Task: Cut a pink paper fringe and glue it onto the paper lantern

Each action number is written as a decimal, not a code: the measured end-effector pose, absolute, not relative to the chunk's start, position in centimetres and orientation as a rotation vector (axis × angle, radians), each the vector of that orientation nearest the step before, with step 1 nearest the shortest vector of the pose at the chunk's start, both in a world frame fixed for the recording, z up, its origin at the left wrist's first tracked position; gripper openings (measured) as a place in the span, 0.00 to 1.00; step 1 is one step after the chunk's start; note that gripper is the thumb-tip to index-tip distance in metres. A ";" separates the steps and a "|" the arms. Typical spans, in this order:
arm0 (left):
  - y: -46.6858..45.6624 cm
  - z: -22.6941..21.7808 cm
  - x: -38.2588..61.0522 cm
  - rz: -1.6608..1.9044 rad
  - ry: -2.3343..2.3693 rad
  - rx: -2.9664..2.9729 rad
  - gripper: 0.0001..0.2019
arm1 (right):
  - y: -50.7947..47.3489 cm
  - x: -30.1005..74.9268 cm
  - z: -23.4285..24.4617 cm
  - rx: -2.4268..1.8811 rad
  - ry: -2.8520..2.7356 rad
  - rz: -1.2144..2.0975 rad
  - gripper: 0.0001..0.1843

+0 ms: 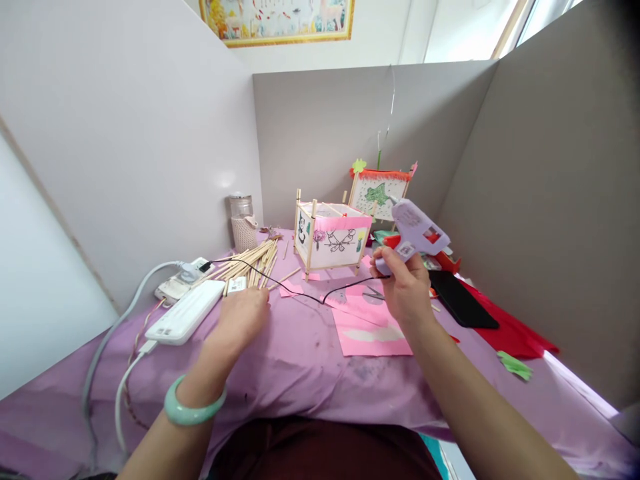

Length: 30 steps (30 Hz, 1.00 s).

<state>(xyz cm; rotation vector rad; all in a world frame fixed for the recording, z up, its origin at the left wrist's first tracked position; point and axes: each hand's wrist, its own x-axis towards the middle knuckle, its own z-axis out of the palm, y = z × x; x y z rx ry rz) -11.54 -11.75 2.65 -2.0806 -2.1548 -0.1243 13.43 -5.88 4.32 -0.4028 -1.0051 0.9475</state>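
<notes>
My right hand (403, 283) is wrapped round the handle of a lilac hot glue gun (417, 227), raised above the table with its nozzle tilted up and left. Its thin black cord (280, 280) runs left across the cloth. At the front ends of a pile of wooden sticks (253, 260), my left hand (245, 310) rests low with fingers curled; what they hold, if anything, is hidden. One loose stick (285, 279) lies just beyond these fingers. Between the hands stands a box-shaped paper lantern (337, 241) with a stick frame and drawn-on panels.
A second lantern (380, 193) hangs behind. Pink paper (370, 337) and scissors (373, 293) lie centrally. On the left are a white power bank (187, 313), a power strip (173, 288) and a glass jar (243, 223); on the right, a black phone (463, 300) over red cloth (510, 327). Grey partitions enclose the table.
</notes>
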 end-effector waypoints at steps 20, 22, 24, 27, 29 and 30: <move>-8.4 3.2 -9.3 -0.393 -2.029 -2.082 0.15 | -7.0 14.2 1.9 -0.543 -1.087 0.950 0.11; -8.1 3.5 -8.3 -0.578 -1.926 -2.219 0.15 | -7.9 14.4 2.4 -0.521 -1.100 0.991 0.11; -7.4 3.7 -7.2 -0.670 -1.840 -2.407 0.13 | -8.6 14.8 2.6 -0.516 -1.120 1.015 0.11; -6.0 3.6 -5.7 -0.586 -1.827 -2.561 0.12 | -8.7 15.4 2.3 -0.638 -1.167 0.992 0.14; -5.1 3.3 -5.0 -0.480 -1.861 -2.579 0.12 | -8.4 15.8 1.7 -0.805 -1.195 0.930 0.17; -4.7 3.1 -4.6 -0.435 -1.881 -2.581 0.12 | -8.2 16.0 1.3 -0.886 -1.209 0.900 0.18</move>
